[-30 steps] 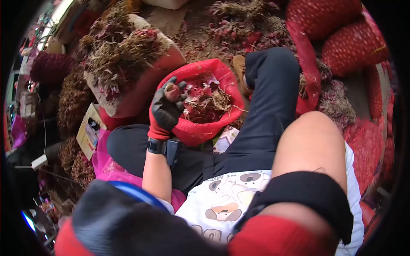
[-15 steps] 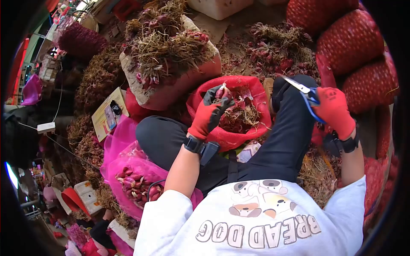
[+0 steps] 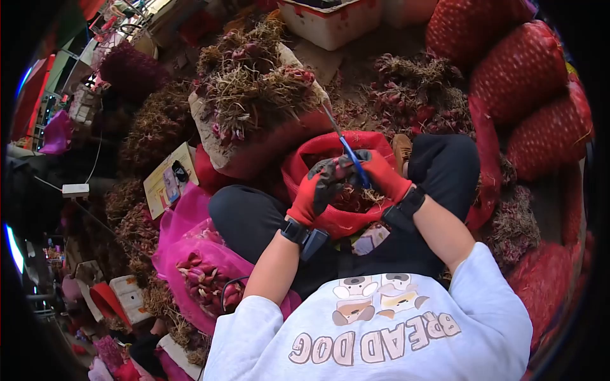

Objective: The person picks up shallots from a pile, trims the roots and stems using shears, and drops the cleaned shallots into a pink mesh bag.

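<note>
Over the open red sack, my left hand, in a red and black glove, is closed around a reddish shallot. My right hand, gloved the same way, grips the blue-handled scissors right beside it, and the two hands meet. The blades point up and to the left, away from me. Fingers partly cover the shallot. Roots and dry scraps show inside the sack below the hands.
A heap of shallots with dry roots tops a pale block ahead. A pink mesh bag of shallots lies at left. Full red net sacks are stacked at right, and a white box stands at the top.
My right hand has swung from the right knee leftward to meet my left hand, bringing the scissors. My left hand has moved slightly down and still holds the shallot.
</note>
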Tool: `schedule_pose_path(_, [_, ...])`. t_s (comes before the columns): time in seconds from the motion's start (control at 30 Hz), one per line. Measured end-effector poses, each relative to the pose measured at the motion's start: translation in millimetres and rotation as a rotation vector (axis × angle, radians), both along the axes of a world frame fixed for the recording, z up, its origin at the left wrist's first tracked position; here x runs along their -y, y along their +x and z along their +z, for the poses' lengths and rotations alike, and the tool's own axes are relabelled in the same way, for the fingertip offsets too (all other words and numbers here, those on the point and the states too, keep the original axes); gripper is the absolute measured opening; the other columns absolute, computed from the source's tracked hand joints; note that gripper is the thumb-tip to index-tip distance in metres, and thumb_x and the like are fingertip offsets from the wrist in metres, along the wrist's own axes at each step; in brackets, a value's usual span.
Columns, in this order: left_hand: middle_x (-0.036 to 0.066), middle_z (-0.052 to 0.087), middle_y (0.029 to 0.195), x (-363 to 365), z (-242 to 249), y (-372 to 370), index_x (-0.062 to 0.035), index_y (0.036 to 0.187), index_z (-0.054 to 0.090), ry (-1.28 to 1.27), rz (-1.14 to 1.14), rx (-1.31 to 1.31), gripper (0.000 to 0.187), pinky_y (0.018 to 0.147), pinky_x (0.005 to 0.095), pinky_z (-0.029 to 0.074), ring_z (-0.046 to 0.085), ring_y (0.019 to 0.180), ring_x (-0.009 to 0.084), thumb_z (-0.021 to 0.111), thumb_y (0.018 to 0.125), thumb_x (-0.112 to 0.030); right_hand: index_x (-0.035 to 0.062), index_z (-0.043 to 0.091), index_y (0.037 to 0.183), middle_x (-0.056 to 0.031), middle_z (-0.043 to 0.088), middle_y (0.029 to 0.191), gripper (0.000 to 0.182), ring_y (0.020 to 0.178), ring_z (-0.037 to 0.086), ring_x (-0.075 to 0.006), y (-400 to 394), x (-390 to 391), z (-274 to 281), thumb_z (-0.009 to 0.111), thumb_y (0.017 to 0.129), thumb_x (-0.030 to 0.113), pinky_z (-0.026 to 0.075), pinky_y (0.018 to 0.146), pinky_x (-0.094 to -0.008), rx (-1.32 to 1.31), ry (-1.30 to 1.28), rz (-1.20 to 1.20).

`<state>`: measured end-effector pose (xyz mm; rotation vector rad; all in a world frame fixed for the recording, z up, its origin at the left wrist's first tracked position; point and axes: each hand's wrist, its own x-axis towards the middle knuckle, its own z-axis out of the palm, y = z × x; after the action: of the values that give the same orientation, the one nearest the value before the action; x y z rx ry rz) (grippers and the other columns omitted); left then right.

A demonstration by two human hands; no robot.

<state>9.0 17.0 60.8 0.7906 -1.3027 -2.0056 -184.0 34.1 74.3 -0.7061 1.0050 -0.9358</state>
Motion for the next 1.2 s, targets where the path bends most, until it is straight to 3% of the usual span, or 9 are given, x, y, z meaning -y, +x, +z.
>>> schedule_pose_path(0.1, [0.014, 0.060, 0.114, 4, 0, 6, -0.0017, 0.122, 0.050, -0.669, 0.062, 0.303, 0.038, 0.087, 0.0348, 0.046, 0.059, 0.105, 0.0281, 0.056, 0.086, -0.014, 0.0022, 0.065, 0.097, -0.0043, 0.065, 0.079, 0.025, 0.061, 0.061, -0.0105, 1, -3, -8, 0.068, 0.081, 0.021, 0.050, 0.055, -0.0243, 0.123, 0.025, -0.026])
schedule_pose_path(0.37, [0.014, 0.062, 0.106, 5, -41, -4, -0.0026, 0.116, 0.054, -0.320, 0.179, 0.289, 0.030, 0.081, 0.0355, 0.048, 0.060, 0.093, 0.0313, 0.054, 0.086, -0.005, 0.0036, 0.059, 0.102, -0.0037, 0.063, 0.080, 0.022, 0.065, 0.061, -0.0113, -5, -16, -37, 0.065, 0.083, 0.015, 0.051, 0.058, -0.0250, 0.102, -0.078, -0.060])
schedule_pose_path(0.5, [0.009, 0.065, 0.096, 8, -57, -14, -0.0038, 0.108, 0.060, 0.147, 0.514, 0.229, 0.021, 0.073, 0.0330, 0.050, 0.062, 0.081, 0.0251, 0.051, 0.090, -0.004, 0.0038, 0.059, 0.101, -0.0038, 0.064, 0.083, 0.022, 0.067, 0.061, -0.0109, 16, -21, -39, 0.066, 0.083, 0.014, 0.051, 0.060, -0.0241, 0.246, 0.041, -0.146])
schedule_pose_path(0.6, [0.005, 0.065, 0.089, 6, -47, -16, -0.0052, 0.104, 0.062, 0.132, 0.522, 0.354, 0.017, 0.066, 0.0277, 0.050, 0.062, 0.076, 0.0163, 0.051, 0.093, -0.010, 0.0037, 0.059, 0.101, -0.0034, 0.064, 0.086, 0.023, 0.068, 0.061, -0.0106, 13, -18, -43, 0.067, 0.082, 0.014, 0.051, 0.062, -0.0237, 0.191, 0.000, -0.105])
schedule_pose_path(0.7, [0.003, 0.064, 0.089, 9, -50, 3, -0.0060, 0.106, 0.062, -1.004, 0.119, 0.726, 0.018, 0.061, 0.0222, 0.049, 0.060, 0.075, 0.0092, 0.049, 0.094, -0.013, 0.0031, 0.059, 0.103, -0.0036, 0.064, 0.088, 0.024, 0.069, 0.061, -0.0107, 12, -14, -35, 0.067, 0.082, 0.012, 0.052, 0.063, -0.0241, 0.034, -0.169, -0.119])
schedule_pose_path(0.8, [0.002, 0.064, 0.088, 7, -55, 2, -0.0052, 0.105, 0.061, -0.269, 0.164, 0.399, 0.019, 0.060, 0.0234, 0.049, 0.061, 0.072, 0.0111, 0.049, 0.094, -0.014, 0.0021, 0.058, 0.105, -0.0042, 0.063, 0.087, 0.025, 0.071, 0.062, -0.0110, 8, -13, -41, 0.064, 0.082, 0.009, 0.052, 0.065, -0.0244, 0.016, -0.195, -0.118])
schedule_pose_path(0.9, [0.002, 0.064, 0.088, 3, -58, -5, -0.0046, 0.104, 0.060, 0.231, 0.332, 0.184, 0.020, 0.060, 0.0250, 0.050, 0.060, 0.069, 0.0118, 0.047, 0.095, -0.015, 0.0014, 0.058, 0.107, -0.0050, 0.063, 0.086, 0.026, 0.072, 0.062, -0.0113, 4, -14, -55, 0.062, 0.081, 0.007, 0.052, 0.066, -0.0245, 0.094, -0.134, -0.099])
schedule_pose_path(1.1, [0.005, 0.064, 0.102, 3, -63, -17, -0.0028, 0.116, 0.058, -0.208, 0.438, 0.280, 0.025, 0.070, 0.0257, 0.050, 0.060, 0.084, 0.0106, 0.050, 0.093, -0.007, 0.0021, 0.060, 0.103, -0.0040, 0.064, 0.084, 0.023, 0.071, 0.061, -0.0109, 1, -12, -59, 0.062, 0.081, 0.006, 0.051, 0.064, -0.0238, 0.112, -0.023, -0.177])
schedule_pose_path(1.2, [0.006, 0.062, 0.111, 4, -47, -21, -0.0008, 0.119, 0.057, -0.208, 0.209, 0.165, 0.029, 0.078, 0.0271, 0.050, 0.060, 0.094, 0.0127, 0.054, 0.090, -0.005, 0.0024, 0.061, 0.101, -0.0031, 0.064, 0.084, 0.020, 0.071, 0.062, -0.0108, -2, -9, -62, 0.061, 0.081, 0.006, 0.050, 0.063, -0.0236, 0.084, -0.054, -0.234])
